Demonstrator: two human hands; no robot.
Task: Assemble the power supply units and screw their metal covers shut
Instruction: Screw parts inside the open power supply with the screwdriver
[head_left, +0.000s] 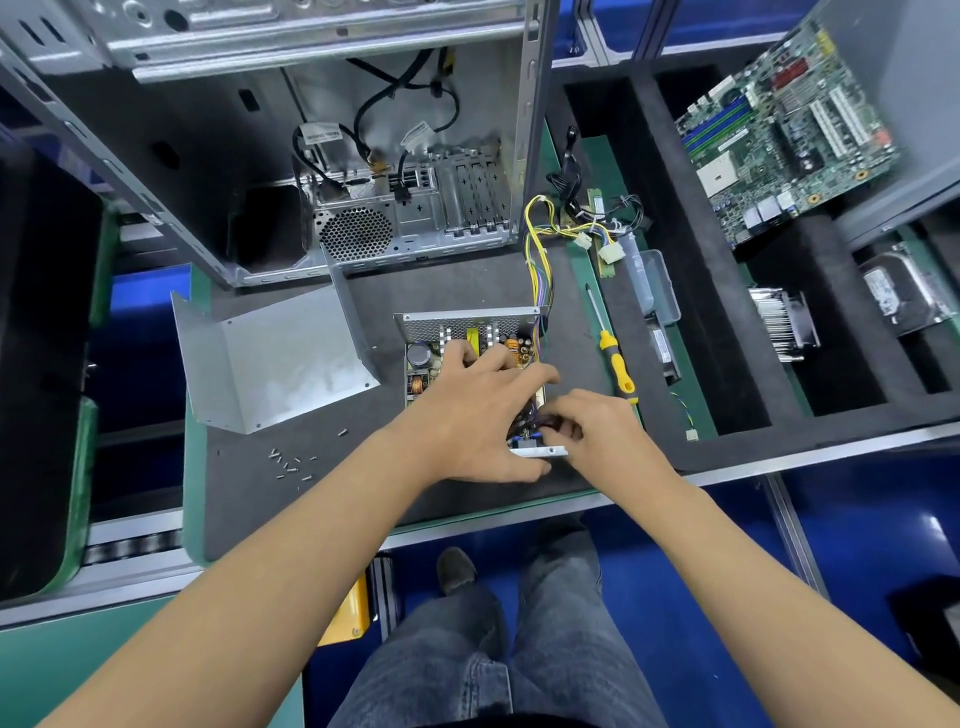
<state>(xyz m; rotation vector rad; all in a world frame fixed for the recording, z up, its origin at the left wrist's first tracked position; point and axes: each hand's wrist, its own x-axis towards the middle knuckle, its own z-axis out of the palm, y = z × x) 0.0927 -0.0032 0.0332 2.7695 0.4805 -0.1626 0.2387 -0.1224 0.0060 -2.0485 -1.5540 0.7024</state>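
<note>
Jeans-clad legs (519, 649) stand nearest, over a blue floor, and two bare forearms reach out above them to the bench. On the dark mat (467, 291) sits the open supply (470, 358), its board with coils and capacitors bare to view and its perforated wall at the far side. Over its middle lies the left hand (467, 410), palm down, fingers spread and pressing on the board while the thumb reaches past the near edge. Just right of it, at the near right corner, the right hand (597, 426) has its fingertips curled together, pinching dark wires beside a small blue part and a white rim. From the far right corner a yellow and purple harness (540, 260) runs away to white plugs.

Left of the supply the bent cover (280, 358) lies apart, inside up. Near its front corner loose screws (291, 464) are scattered on the mat. To the right, a yellow screwdriver (613, 353) lies on the mat's edge, tip pointing away. Behind everything an empty case (311, 156) stands open toward us. Farther right, black foam bays hold a motherboard (784, 124), a heatsink (784, 327) and a drive (904, 296).
</note>
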